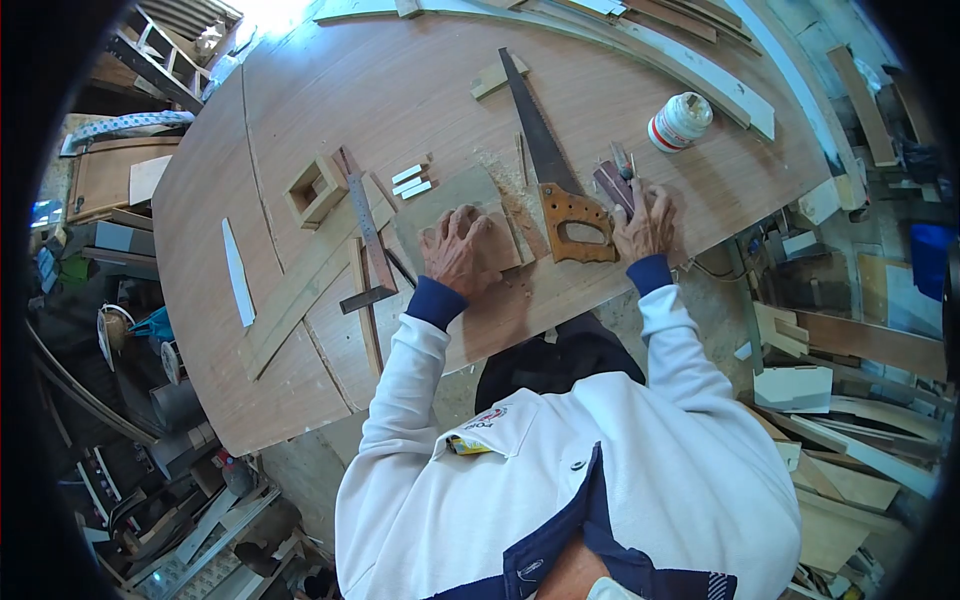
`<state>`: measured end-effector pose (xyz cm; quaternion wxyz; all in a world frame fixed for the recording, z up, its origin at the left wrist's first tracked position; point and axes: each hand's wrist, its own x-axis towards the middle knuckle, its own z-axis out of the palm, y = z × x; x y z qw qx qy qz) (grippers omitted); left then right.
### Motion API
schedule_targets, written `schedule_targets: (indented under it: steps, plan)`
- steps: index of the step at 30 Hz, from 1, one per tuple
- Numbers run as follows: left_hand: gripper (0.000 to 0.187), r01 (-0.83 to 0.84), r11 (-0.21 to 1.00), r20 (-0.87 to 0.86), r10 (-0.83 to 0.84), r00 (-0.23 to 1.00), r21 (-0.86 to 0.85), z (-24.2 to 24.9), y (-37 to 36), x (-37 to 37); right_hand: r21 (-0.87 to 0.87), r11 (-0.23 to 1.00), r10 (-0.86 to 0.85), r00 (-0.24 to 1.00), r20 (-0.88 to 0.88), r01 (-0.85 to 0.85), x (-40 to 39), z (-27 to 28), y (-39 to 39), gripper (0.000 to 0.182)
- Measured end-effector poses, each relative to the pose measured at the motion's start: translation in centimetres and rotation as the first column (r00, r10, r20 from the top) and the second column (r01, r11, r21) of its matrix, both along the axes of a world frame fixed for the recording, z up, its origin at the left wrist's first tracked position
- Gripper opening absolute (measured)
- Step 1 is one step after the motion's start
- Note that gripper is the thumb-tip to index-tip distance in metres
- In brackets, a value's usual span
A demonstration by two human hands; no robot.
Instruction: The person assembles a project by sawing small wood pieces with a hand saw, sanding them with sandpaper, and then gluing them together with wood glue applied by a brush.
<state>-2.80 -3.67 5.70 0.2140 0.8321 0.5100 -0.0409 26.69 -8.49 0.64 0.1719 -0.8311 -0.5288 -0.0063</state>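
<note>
My left hand [460,245] presses down on a thin wooden board [450,203], its fingers bent and slightly apart. At the right, my right hand [645,222] has its thumb and fingers about the lower end of a dark reddish block [611,186], which looks like sandpaper. Small slim tools lie just beyond that block; their kind is hard to make out. Between my hands lies a handsaw [545,140] with a wooden handle [578,226], its blade pointing away from me. The saw's tip rests over a small wood piece [498,78].
Left of the board are a try square [370,235], an open wooden box [316,190], long strips and several small white pieces [408,180]. A white jar [680,122] stands at the right. Sawdust [505,180] lies near the board. Long planks [690,75] line the far edge.
</note>
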Motion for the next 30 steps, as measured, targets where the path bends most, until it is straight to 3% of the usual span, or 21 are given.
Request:
schedule_targets:
  steps: [5, 8, 10, 11, 14, 16, 17, 18, 20, 24, 30]
  plan:
    - [0.089, -0.015, 0.997, 0.028, 0.012, 1.0, 0.082, -0.3, -0.8, -0.4, -0.073, 0.991, 0.104, 0.991, -0.08, -0.11, 1.2, -1.2, 1.1, 0.051]
    - [0.089, -0.03, 0.992, 0.09, 0.019, 0.996, 0.124, -1.6, -1.1, -0.9, -0.069, 0.997, 0.034, 0.999, 0.003, -0.034, 0.3, 0.4, 1.8, 0.048]
    - [0.089, -0.045, 0.989, 0.145, 0.025, 0.989, 0.138, -2.1, -1.2, -1.0, 0.152, 0.976, 0.176, 0.976, -0.126, -0.156, -2.6, 3.0, 1.5, 0.047]
    - [0.088, -0.056, 0.987, 0.128, 0.037, 0.991, 0.15, -2.1, -1.0, -0.8, 0.029, 0.983, 0.183, 0.963, -0.2, -0.181, -4.5, 4.1, 1.4, 0.048]
    - [0.086, -0.083, 0.977, 0.121, 0.06, 0.991, 0.197, -2.5, -0.7, -0.1, 0.031, 0.966, 0.254, 0.923, -0.289, -0.257, -8.6, 3.4, 1.5, 0.048]
    - [0.084, -0.1, 0.969, 0.124, 0.073, 0.99, 0.228, -2.8, -0.7, 0.1, 0.21, 0.96, 0.26, 0.873, -0.412, -0.187, -10.3, 1.5, 1.8, 0.048]
    - [0.083, -0.109, 0.96, 0.132, 0.077, 0.988, 0.258, -3.0, -0.7, 0.4, 0.341, 0.921, 0.314, 0.877, -0.363, -0.189, -10.6, 0.6, 2.1, 0.046]
    - [0.082, -0.119, 0.951, 0.142, 0.08, 0.987, 0.286, -3.1, -0.7, 0.7, 0.338, 0.922, 0.313, 0.88, -0.358, -0.191, -10.8, 0.9, 2.2, 0.046]
    - [0.082, -0.115, 0.95, 0.156, 0.072, 0.985, 0.29, -3.5, -0.7, 0.9, 0.115, 0.972, 0.233, 0.88, -0.415, -0.203, -11.2, 1.4, 2.5, 0.044]
    - [0.081, -0.094, 0.95, 0.19, 0.037, 0.981, 0.298, -3.9, -0.5, 1.3, 0.154, 0.969, 0.24, 0.895, -0.375, -0.195, -12.2, 2.2, 2.5, 0.042]
    - [0.081, -0.094, 0.971, 0.154, 0.061, 0.986, 0.218, -4.5, -0.4, 1.9, 0.062, 0.944, 0.328, 0.938, -0.111, -0.323, -13.3, 1.0, 5.1, 0.038]
